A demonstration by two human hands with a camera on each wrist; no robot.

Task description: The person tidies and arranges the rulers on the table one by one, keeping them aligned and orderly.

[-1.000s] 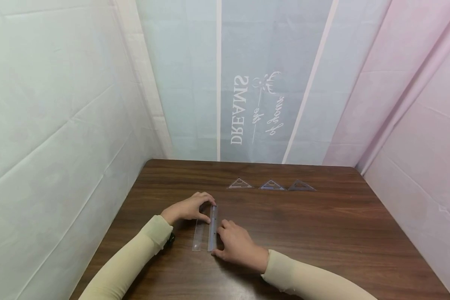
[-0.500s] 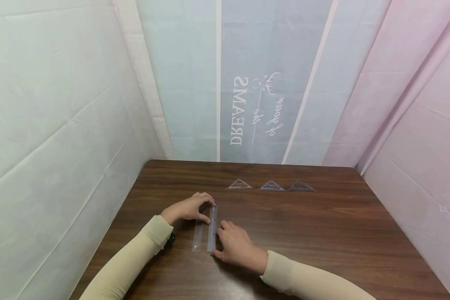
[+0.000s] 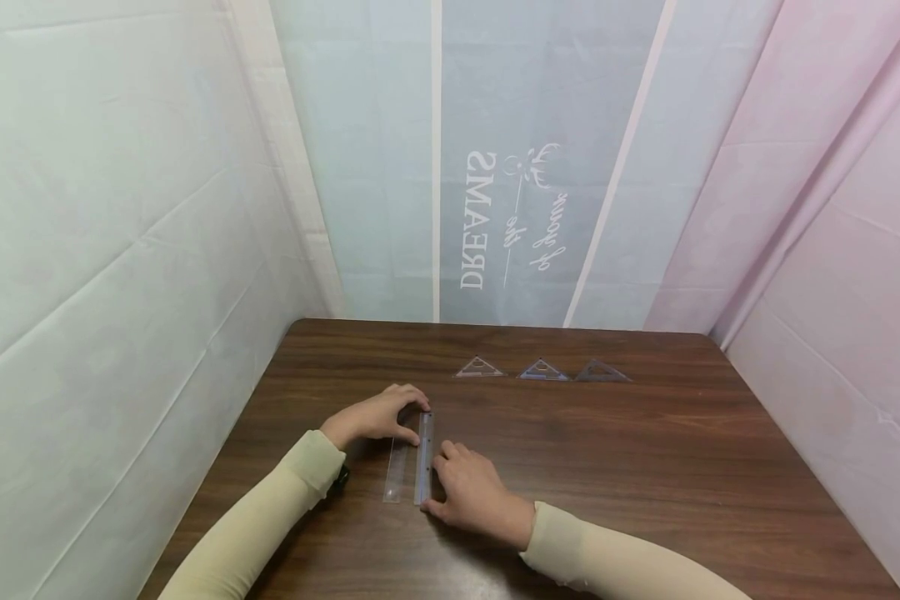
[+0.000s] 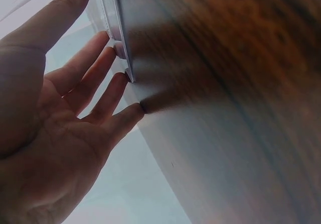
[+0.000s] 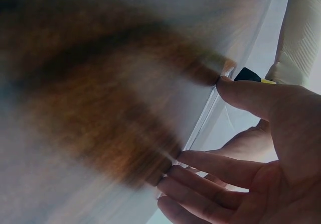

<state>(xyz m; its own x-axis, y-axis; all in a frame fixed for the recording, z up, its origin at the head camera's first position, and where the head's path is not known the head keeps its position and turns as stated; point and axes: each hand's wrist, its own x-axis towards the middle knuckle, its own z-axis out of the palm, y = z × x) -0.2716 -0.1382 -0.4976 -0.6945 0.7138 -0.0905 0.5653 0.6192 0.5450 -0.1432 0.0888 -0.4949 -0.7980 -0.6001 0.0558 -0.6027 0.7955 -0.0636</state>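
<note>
A clear ruler with a bluish strip [image 3: 425, 467] lies lengthwise on the brown table, between both hands in the head view. My left hand [image 3: 377, 416] touches its far end with the fingertips, the thumb at its left edge. Low on the right side, my right hand [image 3: 474, 487] rests its fingers along the ruler's right edge, thumb by the near corner. Fingers look fairly straight in both wrist views, touching the ruler's edge [image 4: 119, 28]. Just left of it lies a second clear ruler [image 3: 394, 479], its far part hidden under the left hand.
Three triangular set squares stand in a row toward the back: a clear one [image 3: 479, 367], a blue-tinted one [image 3: 543, 371] and a darker one [image 3: 602, 372]. Curtains surround the wooden table [image 3: 645, 467] at the back and sides.
The bluish-strip ruler has shifted very slightly toward the near left, its near end a few pixels lower. Both hands keep nearly the same place and pose.
</note>
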